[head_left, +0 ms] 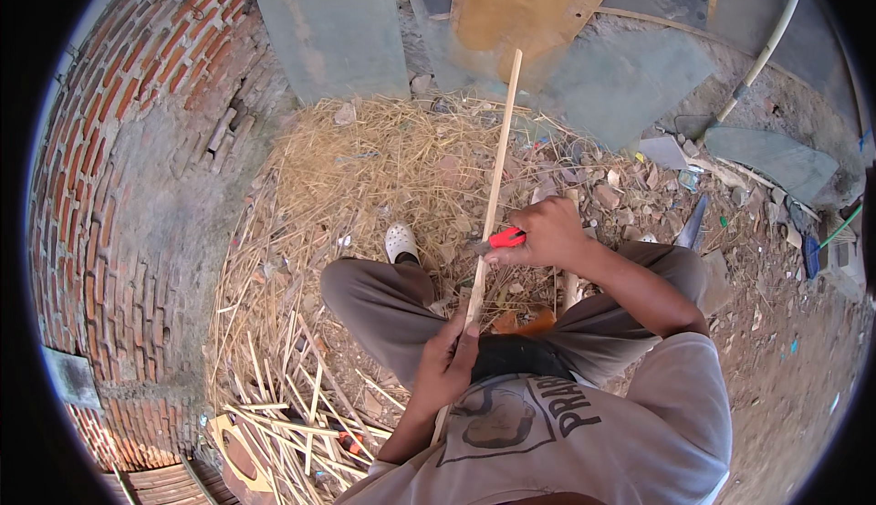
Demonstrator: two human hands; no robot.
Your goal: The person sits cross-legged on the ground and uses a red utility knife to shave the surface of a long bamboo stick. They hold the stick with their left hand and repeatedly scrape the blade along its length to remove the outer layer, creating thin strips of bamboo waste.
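A long, pale strip of wood or bamboo (498, 163) runs from my lap up and away, tilted slightly right. Near its lower end, just above my lap, my left hand (445, 364) is closed around it. My right hand (547, 233) grips a red-handled knife (507, 238), whose short, dark blade lies against the strip about midway along. The strip's lowest part passes behind my left hand and forearm, close to my shirt. My knees are spread to either side, with a white clog (401, 241) showing past the left knee.
Shavings (365, 167) cover the ground ahead. Several cut strips (310, 414) lie heaped at lower left, near a brick wall (114, 259). Leaning sheets (333, 31) line the far side. Stones and rubble (630, 199) lie to the right, where a dark blade-shaped piece (693, 222) stands near my knee.
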